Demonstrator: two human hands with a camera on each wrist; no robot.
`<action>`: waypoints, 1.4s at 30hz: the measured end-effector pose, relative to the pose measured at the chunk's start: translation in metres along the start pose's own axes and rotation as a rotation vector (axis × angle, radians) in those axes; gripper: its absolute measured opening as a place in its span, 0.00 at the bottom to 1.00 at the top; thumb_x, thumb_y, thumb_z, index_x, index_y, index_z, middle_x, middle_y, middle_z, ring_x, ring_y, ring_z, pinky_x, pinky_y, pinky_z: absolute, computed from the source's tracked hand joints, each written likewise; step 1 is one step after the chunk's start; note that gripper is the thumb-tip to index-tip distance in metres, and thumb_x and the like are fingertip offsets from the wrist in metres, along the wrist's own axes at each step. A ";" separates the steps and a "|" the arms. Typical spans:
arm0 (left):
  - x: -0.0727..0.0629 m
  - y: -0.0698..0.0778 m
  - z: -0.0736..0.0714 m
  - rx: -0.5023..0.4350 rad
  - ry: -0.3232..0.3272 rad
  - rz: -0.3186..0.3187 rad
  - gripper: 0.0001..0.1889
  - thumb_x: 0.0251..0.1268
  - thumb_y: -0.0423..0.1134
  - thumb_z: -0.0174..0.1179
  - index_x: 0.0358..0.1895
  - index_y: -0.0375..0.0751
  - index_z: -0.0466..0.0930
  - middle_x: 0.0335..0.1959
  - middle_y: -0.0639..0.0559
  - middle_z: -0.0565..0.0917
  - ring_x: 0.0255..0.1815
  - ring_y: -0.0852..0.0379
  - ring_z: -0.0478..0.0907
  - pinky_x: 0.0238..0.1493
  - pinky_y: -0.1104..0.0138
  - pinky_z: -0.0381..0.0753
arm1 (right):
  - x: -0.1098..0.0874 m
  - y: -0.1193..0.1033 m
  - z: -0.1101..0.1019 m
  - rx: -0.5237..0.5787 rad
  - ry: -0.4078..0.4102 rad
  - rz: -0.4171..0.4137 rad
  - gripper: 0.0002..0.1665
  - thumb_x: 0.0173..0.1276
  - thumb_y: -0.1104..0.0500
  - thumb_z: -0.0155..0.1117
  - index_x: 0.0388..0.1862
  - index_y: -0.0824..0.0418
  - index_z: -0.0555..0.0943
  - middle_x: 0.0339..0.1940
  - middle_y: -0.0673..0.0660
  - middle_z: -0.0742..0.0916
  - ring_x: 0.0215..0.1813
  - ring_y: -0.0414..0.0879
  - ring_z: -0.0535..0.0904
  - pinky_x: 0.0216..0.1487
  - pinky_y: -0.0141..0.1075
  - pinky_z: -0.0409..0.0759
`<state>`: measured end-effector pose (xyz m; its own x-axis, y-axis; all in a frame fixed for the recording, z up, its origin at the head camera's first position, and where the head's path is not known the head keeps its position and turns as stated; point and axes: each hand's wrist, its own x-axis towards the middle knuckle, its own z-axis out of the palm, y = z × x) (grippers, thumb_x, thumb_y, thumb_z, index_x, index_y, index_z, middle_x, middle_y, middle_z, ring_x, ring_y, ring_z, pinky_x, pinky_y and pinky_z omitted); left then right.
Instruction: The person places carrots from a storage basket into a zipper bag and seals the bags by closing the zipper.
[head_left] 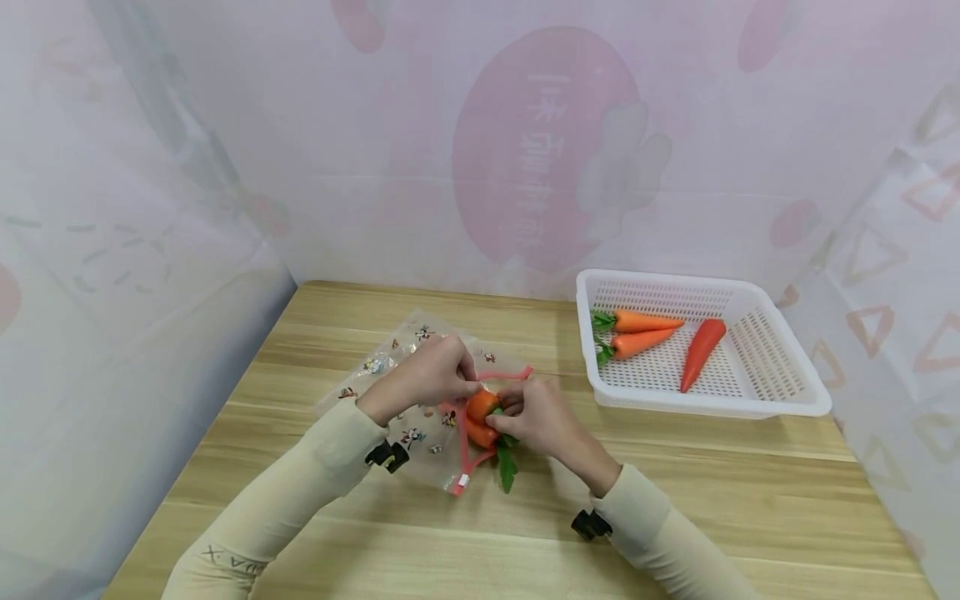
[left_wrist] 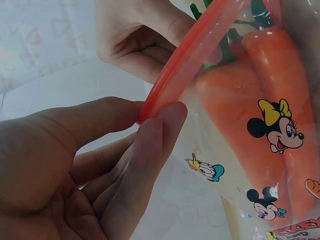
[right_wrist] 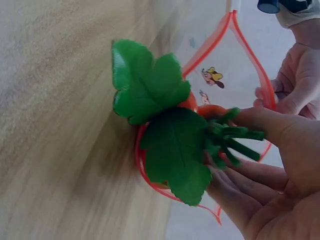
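Observation:
A clear zip bag (head_left: 375, 367) with cartoon prints and a red zip edge lies on the table, its mouth held apart. My left hand (head_left: 438, 371) pinches the red edge (left_wrist: 172, 67) between thumb and fingers. Two orange carrots sit inside: a thick carrot (left_wrist: 235, 105) and a slimmer carrot (left_wrist: 282, 65), seen through the plastic. At the mouth, my right hand (head_left: 543, 417) grips the thick carrot's top end, fingers around its short green stalks (right_wrist: 232, 135). Broad green leaves (right_wrist: 175, 150) stick out of the mouth over the tabletop.
To the right stands a white plastic basket (head_left: 705, 404). In it lie two orange carrots with green tops, one carrot (head_left: 648, 321) above another carrot (head_left: 645, 342), and a red pepper-like vegetable (head_left: 703, 354). A printed cloth (head_left: 390, 233) hangs behind the wooden table (head_left: 420, 542).

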<state>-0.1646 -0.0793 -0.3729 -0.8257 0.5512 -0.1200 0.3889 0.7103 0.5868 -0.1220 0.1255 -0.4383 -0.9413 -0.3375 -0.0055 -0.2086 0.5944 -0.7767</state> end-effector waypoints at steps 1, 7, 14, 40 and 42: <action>0.000 -0.001 0.000 0.001 0.002 0.004 0.10 0.69 0.37 0.70 0.29 0.39 0.93 0.19 0.54 0.88 0.16 0.63 0.77 0.23 0.70 0.77 | -0.001 -0.001 -0.001 -0.006 0.005 -0.005 0.14 0.65 0.59 0.80 0.47 0.63 0.91 0.40 0.58 0.94 0.41 0.45 0.93 0.40 0.33 0.90; 0.001 -0.003 0.000 0.000 0.002 0.016 0.11 0.69 0.38 0.69 0.26 0.42 0.92 0.18 0.55 0.87 0.15 0.64 0.75 0.24 0.70 0.76 | -0.010 -0.005 -0.013 -0.091 0.053 -0.010 0.18 0.66 0.56 0.79 0.51 0.63 0.91 0.46 0.61 0.94 0.46 0.49 0.93 0.45 0.40 0.91; 0.000 -0.003 0.000 -0.013 -0.009 0.001 0.11 0.70 0.38 0.69 0.27 0.41 0.93 0.19 0.56 0.87 0.17 0.62 0.80 0.26 0.70 0.81 | -0.022 -0.007 -0.036 -0.224 0.074 -0.037 0.17 0.65 0.55 0.79 0.51 0.60 0.92 0.49 0.58 0.94 0.50 0.52 0.92 0.52 0.48 0.90; 0.001 -0.004 0.002 0.010 0.004 0.017 0.11 0.70 0.38 0.70 0.27 0.41 0.92 0.20 0.54 0.88 0.18 0.62 0.81 0.28 0.70 0.81 | -0.057 0.015 -0.139 -0.337 0.185 0.049 0.21 0.69 0.55 0.76 0.55 0.67 0.88 0.51 0.67 0.92 0.51 0.61 0.92 0.54 0.55 0.89; 0.002 -0.003 0.002 0.011 0.003 0.016 0.11 0.70 0.38 0.70 0.28 0.41 0.92 0.20 0.55 0.88 0.18 0.63 0.81 0.28 0.70 0.81 | -0.060 0.017 -0.146 -0.342 0.200 0.049 0.20 0.69 0.55 0.77 0.54 0.66 0.89 0.50 0.66 0.93 0.50 0.61 0.92 0.52 0.55 0.89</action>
<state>-0.1665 -0.0797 -0.3766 -0.8205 0.5614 -0.1079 0.4066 0.7058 0.5801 -0.1073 0.2623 -0.3595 -0.9783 -0.1742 0.1118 -0.2070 0.8264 -0.5236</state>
